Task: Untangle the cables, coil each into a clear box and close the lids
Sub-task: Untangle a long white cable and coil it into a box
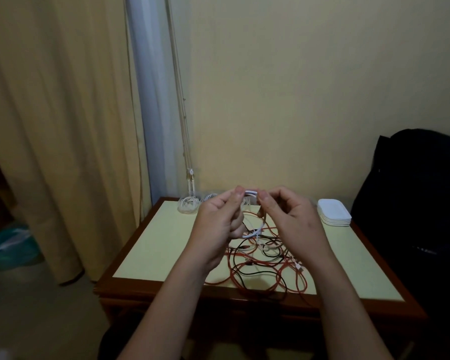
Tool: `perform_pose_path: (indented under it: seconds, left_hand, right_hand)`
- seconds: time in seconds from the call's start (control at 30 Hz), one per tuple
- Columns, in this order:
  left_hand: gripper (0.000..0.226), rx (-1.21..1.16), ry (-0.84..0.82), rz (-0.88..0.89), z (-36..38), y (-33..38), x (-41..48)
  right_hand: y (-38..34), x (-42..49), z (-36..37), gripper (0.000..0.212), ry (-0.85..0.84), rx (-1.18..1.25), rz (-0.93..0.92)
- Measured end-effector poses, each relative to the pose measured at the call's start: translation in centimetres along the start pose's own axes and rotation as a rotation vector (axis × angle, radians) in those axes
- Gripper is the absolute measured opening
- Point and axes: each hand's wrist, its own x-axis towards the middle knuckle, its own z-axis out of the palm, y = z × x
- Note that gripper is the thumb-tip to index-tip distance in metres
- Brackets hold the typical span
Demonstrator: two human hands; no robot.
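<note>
Pale yellow wall (296, 87) upper right. Beige curtain (50, 126) left, sheer white strip (151, 100) beside it. Wood-edged, yellow-topped table (153, 242) center. Dark bag (413, 203) right. Dim light.

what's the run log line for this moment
left hand: pinches white cable | right hand: pinches it | tangle: on table

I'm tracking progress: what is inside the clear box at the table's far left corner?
A coiled white cable lies inside the clear box. The box beside it also shows some white cable, but the left hand covers most of it.
</note>
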Motion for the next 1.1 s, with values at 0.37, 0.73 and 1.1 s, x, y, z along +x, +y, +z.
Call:
perform_pose_path:
  seconds: [0.37, 0.73, 1.1]
  left_hand:
    - [0.031, -0.501, 0.103, -0.071, -3.5, 1.6, 1.0]
    - [0.031, -0.574, 0.198, -0.089, -5.6, 1.2, 1.5]
    - [0.029, -0.500, 0.281, -0.083, -7.0, 0.7, 1.7]
  right_hand:
    - [6.2, -0.2, -1.7, 0.011, 0.098, 0.071, 0.152]
    - [17.1, 0.1, -0.4, 0.021, -0.356, -0.750, 0.310]
    - [11.5, 8.5, -1.0, 0.025, 0.034, 0.496, 0.626]
